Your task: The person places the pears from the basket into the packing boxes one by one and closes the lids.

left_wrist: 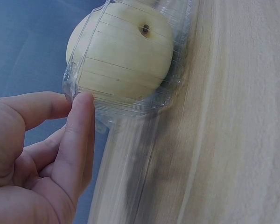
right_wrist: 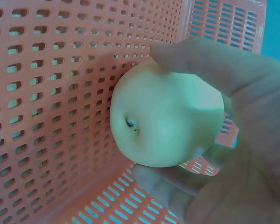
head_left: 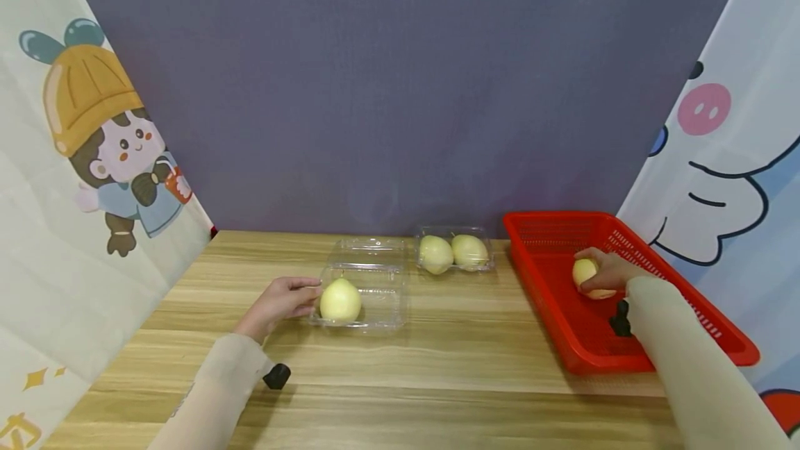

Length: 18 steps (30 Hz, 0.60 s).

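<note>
My left hand [head_left: 289, 303] is at the left edge of an open clear plastic box [head_left: 382, 307] on the table. In the left wrist view, its thumb and a finger pinch the box's rim [left_wrist: 72, 77]. A pale yellow pear [head_left: 340, 301] sits in the left part of this box, stem up in the head view. Over on the right, my right hand [head_left: 609, 272] is inside a red plastic basket [head_left: 542, 297]. It grips another pear [right_wrist: 165, 116], thumb on one side and fingers on the other; the palm hides part of the fruit.
A second clear plastic box [head_left: 462, 264] with two pears [head_left: 435, 254] stands at the back, between the open box and the basket. A wooden table [head_left: 425, 394] carries everything. Behind it hangs a grey curtain [head_left: 375, 89], with printed cloths on both sides.
</note>
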### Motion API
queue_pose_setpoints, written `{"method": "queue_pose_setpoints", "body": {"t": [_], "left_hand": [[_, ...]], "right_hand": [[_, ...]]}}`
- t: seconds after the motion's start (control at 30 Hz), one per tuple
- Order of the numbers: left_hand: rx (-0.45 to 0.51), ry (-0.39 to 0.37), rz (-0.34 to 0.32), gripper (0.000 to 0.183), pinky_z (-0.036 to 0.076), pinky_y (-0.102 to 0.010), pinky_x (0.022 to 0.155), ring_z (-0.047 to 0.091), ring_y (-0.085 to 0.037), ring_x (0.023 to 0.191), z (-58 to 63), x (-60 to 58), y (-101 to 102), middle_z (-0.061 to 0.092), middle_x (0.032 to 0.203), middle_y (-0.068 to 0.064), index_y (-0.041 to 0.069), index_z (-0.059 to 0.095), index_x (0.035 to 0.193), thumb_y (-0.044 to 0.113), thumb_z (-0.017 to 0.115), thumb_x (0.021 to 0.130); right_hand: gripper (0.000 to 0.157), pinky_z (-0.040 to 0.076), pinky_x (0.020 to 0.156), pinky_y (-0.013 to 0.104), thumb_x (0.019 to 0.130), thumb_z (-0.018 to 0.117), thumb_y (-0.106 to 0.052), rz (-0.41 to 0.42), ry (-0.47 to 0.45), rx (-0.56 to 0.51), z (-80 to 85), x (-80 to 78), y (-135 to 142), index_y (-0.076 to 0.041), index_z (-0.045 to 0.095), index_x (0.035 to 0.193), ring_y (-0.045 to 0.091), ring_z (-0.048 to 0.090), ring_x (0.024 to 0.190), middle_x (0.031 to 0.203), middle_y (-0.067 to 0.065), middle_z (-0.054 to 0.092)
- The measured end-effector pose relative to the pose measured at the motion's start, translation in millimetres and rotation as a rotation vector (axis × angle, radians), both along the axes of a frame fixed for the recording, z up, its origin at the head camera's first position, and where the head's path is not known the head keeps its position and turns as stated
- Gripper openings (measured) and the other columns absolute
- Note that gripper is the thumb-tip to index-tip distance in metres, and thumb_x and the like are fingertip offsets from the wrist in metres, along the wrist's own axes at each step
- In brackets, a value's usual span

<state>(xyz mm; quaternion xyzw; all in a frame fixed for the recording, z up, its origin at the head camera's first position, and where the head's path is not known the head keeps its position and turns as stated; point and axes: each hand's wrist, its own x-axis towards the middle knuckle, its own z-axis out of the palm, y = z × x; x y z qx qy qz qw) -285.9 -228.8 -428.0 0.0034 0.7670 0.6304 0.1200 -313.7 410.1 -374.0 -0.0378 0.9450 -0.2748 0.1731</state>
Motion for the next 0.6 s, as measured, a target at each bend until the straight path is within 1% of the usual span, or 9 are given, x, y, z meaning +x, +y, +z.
{"method": "queue_pose_setpoints", "body": {"t": [0.03,0.1,0.2,0.27,0.33,0.43,0.5,0.6], "left_hand": [[-0.004,0.005,-0.007,0.045,0.060,-0.025,0.075,0.066,-0.014,0.084,0.1,0.4,-0.2,0.066,0.103,-0.013,-0.016,0.051,0.135,0.008,0.061,0.099],[0.001,-0.001,0.006,0.043,0.060,-0.025,0.075,0.066,-0.014,0.084,0.2,0.7,-0.5,0.066,0.102,-0.013,-0.015,0.052,0.134,0.008,0.062,0.099],[-0.004,0.002,0.000,0.044,0.060,-0.025,0.075,0.066,-0.014,0.084,0.5,0.5,-1.0,0.066,0.102,-0.013,-0.015,0.051,0.135,0.008,0.062,0.099],[0.003,-0.003,0.007,0.044,0.060,-0.025,0.075,0.066,-0.014,0.084,0.8,0.3,-0.8,0.066,0.102,-0.012,-0.015,0.052,0.135,0.008,0.062,0.099],[0.003,0.000,-0.002,0.045,0.060,-0.025,0.075,0.066,-0.014,0.084,0.9,0.5,-0.4,0.066,0.102,-0.013,-0.016,0.050,0.135,0.009,0.062,0.099],[0.010,0.003,-0.011,0.046,0.060,-0.025,0.075,0.066,-0.014,0.083,1.2,1.3,0.3,0.066,0.103,-0.013,-0.017,0.049,0.135,0.009,0.062,0.099],[0.010,0.006,-0.021,0.047,0.060,-0.025,0.074,0.066,-0.014,0.083,1.5,1.7,0.3,0.066,0.103,-0.013,-0.017,0.048,0.136,0.009,0.061,0.100],[0.022,0.005,-0.024,0.047,0.060,-0.024,0.073,0.065,-0.013,0.082,1.3,1.2,-0.1,0.067,0.102,-0.012,-0.018,0.048,0.136,0.008,0.061,0.100]], "right_hand": [[0.085,0.046,0.091,0.062,0.081,0.082,-0.026,-0.004,-0.002,-0.004,-0.3,0.5,-0.4,0.001,0.033,0.145,0.051,0.038,0.114,0.128,0.035,0.042],[0.085,0.048,0.088,0.058,0.081,0.082,-0.024,0.000,-0.008,-0.012,-0.7,1.3,-0.8,0.003,0.031,0.143,0.050,0.040,0.110,0.123,0.035,0.043],[0.082,0.050,0.085,0.047,0.084,0.080,-0.023,-0.012,-0.022,-0.017,0.1,2.9,-1.6,0.005,0.029,0.142,0.045,0.044,0.106,0.117,0.031,0.046],[0.080,0.052,0.084,0.042,0.088,0.077,-0.021,-0.012,-0.046,-0.061,1.1,3.8,-2.0,0.007,0.025,0.142,0.042,0.048,0.103,0.114,0.031,0.045],[0.079,0.054,0.083,0.037,0.091,0.073,-0.018,-0.026,-0.082,-0.122,1.9,4.5,-2.4,0.008,0.021,0.143,0.038,0.050,0.103,0.114,0.029,0.044],[0.079,0.057,0.082,0.033,0.093,0.071,-0.018,-0.018,-0.127,-0.200,2.3,4.7,-1.9,0.011,0.016,0.142,0.034,0.052,0.101,0.114,0.030,0.040],[0.080,0.056,0.080,0.031,0.092,0.071,-0.022,-0.009,-0.131,-0.195,1.9,4.2,-1.1,0.010,0.016,0.140,0.031,0.051,0.099,0.114,0.028,0.039],[0.081,0.055,0.078,0.029,0.091,0.073,-0.026,0.028,-0.105,-0.167,2.6,5.0,-1.2,0.011,0.018,0.138,0.030,0.052,0.096,0.112,0.027,0.041]]}}
